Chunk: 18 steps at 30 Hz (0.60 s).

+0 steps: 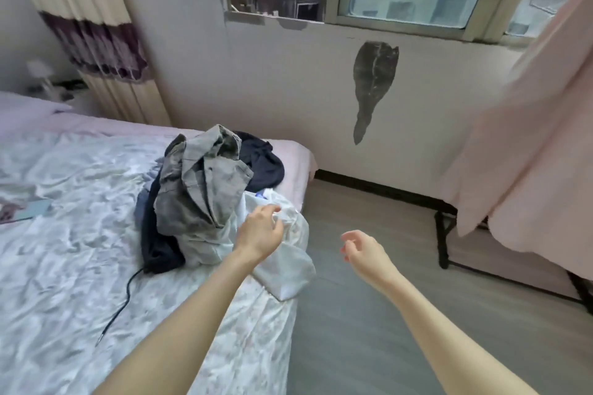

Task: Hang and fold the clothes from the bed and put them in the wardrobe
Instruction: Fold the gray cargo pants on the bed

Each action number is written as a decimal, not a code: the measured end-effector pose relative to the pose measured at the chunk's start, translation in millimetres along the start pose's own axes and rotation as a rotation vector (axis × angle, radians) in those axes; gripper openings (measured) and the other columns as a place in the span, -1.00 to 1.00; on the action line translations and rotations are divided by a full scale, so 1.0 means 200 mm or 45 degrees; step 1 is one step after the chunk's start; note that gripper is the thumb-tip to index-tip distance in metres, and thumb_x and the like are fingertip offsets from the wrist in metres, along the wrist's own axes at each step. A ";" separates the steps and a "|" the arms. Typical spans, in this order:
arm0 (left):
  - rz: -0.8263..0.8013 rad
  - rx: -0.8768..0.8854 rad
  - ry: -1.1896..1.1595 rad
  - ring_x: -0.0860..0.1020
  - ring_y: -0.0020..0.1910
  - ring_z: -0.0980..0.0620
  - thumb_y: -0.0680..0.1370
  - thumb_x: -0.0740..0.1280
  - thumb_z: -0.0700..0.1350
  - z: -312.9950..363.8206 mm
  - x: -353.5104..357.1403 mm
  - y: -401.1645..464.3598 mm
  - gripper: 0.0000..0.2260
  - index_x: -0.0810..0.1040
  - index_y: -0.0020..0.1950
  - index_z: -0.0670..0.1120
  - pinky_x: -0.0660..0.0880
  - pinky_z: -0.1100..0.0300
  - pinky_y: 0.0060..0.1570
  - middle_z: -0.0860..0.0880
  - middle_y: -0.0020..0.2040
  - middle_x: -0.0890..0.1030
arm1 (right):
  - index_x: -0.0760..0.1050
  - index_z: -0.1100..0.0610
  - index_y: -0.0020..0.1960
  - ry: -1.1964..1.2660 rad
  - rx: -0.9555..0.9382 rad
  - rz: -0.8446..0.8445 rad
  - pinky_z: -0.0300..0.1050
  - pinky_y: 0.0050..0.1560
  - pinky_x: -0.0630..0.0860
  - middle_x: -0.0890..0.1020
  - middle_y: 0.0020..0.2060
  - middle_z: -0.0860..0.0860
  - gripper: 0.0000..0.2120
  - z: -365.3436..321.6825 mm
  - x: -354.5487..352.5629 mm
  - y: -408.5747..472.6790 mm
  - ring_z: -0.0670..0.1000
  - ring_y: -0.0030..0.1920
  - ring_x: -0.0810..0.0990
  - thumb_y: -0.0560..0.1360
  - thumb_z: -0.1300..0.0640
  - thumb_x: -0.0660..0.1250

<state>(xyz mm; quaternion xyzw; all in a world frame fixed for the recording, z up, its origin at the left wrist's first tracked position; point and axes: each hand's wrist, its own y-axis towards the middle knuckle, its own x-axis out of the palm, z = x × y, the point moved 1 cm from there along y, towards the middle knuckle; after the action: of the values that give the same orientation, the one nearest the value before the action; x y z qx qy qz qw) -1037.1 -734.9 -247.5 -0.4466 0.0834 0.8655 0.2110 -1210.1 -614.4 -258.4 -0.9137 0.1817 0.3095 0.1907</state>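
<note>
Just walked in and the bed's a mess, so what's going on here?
A person is reaching into a pile of clothes at the corner of the white-quilted bed. The left hand is at the white garment on the pile's near edge, fingers relaxed, not clearly gripping it. The right hand hovers over the floor, holding nothing. The crumpled grey garment and dark navy garment lie unfolded.

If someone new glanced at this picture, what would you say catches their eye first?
Probably the heap of clothes at the bed's foot corner, a grey garment on top of dark ones. Next, the left hand reaching over the white garment at the heap's edge, while the right hand hovers over the floor. Last, the dark leaf-shaped patch beneath the window.
</note>
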 end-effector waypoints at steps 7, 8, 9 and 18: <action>0.122 -0.274 -0.007 0.42 0.26 -0.11 0.59 0.17 -0.12 -0.31 -0.20 0.48 -0.68 0.41 0.34 -0.09 0.37 0.04 0.21 -0.11 0.33 0.41 | 0.47 0.14 0.20 -0.043 -0.151 -0.207 -0.15 0.01 0.45 0.60 0.05 0.08 -0.71 -0.30 0.19 0.69 0.07 0.06 0.57 0.55 0.21 0.07; 0.128 -0.304 -0.011 0.42 0.27 -0.11 0.59 0.17 -0.12 -0.36 -0.22 0.55 -0.68 0.40 0.35 -0.08 0.37 0.04 0.22 -0.10 0.33 0.40 | 0.47 0.14 0.20 -0.046 -0.161 -0.233 -0.13 0.04 0.47 0.60 0.06 0.09 -0.71 -0.34 0.22 0.78 0.08 0.05 0.58 0.56 0.21 0.07; 0.132 -0.329 -0.006 0.41 0.28 -0.10 0.59 0.17 -0.11 -0.39 -0.24 0.60 -0.67 0.39 0.35 -0.08 0.37 0.03 0.22 -0.10 0.34 0.40 | 0.46 0.14 0.20 -0.048 -0.173 -0.257 -0.12 0.03 0.47 0.61 0.06 0.10 -0.71 -0.37 0.25 0.87 0.08 0.04 0.58 0.55 0.21 0.07; 0.246 -0.498 0.058 0.36 0.30 -0.14 0.57 0.19 -0.16 -0.81 -0.37 1.60 -0.65 0.35 0.37 -0.14 0.28 0.11 0.27 -0.16 0.34 0.36 | 0.39 0.15 0.28 -0.177 -0.278 -0.474 0.00 0.17 0.45 0.57 0.12 0.08 -0.65 -0.78 0.58 2.01 0.10 0.14 0.52 0.55 0.23 0.02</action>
<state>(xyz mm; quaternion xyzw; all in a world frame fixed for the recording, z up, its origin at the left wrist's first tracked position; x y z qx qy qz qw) -1019.5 -1097.0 -297.3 -0.4884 -0.0391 0.8710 0.0344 -1227.4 -1058.1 -312.1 -0.9232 -0.0382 0.3490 0.1564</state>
